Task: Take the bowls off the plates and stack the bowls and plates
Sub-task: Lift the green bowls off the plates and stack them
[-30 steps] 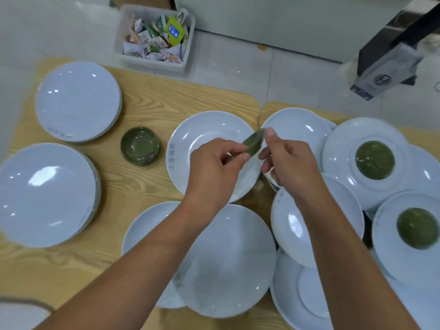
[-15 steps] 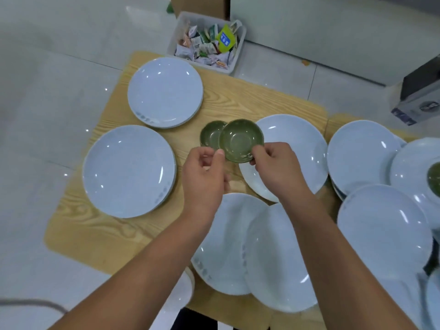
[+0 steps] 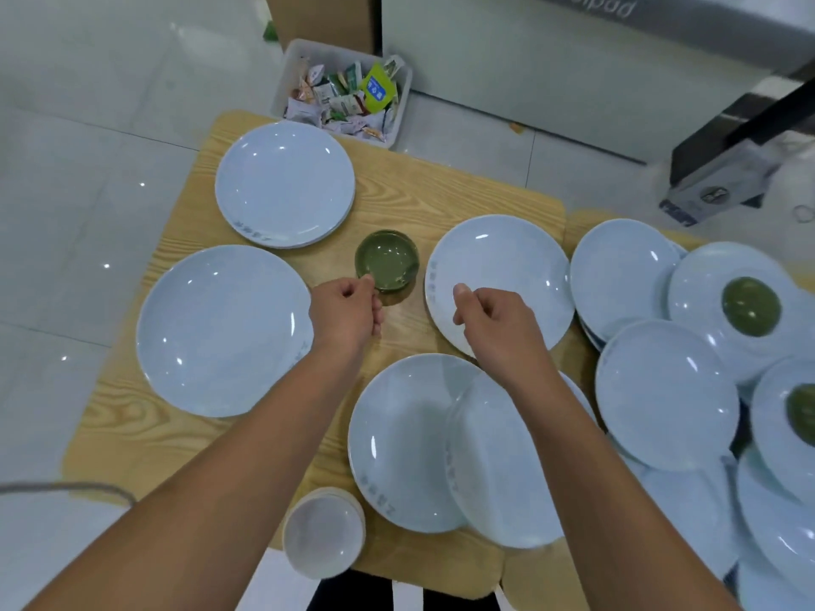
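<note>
Bowls are only partly dealt with. The left hand [image 3: 348, 317], fingers curled, has its fingertips at the near rim of the green bowl stack [image 3: 387, 262], which stands on the tabletop [image 3: 419, 187] just above centre frame. Whether it pinches the rim or merely touches it, I cannot tell. The right hand [image 3: 498, 324] hovers beside it, loosely curled with the thumb out and holding nothing, over a single plate [image 3: 520, 253] right of the bowls. Both forearms reach in from the bottom edge, roughly side by side.

Further out, two plate stacks [image 3: 284, 183] sit tidy at the upper left and left of the frame, so that part looks done. By my reckoning, plenty is left. Two green bowls [image 3: 751, 306] sit on plates at the right edge, among a loose jumble of plates [image 3: 666, 390] lapping over one another. Two more overlapping plates [image 3: 397, 443] lie at lower centre. A pile of small white bowls [image 3: 324, 531] sits at the bottom edge of the tabletop.
</note>
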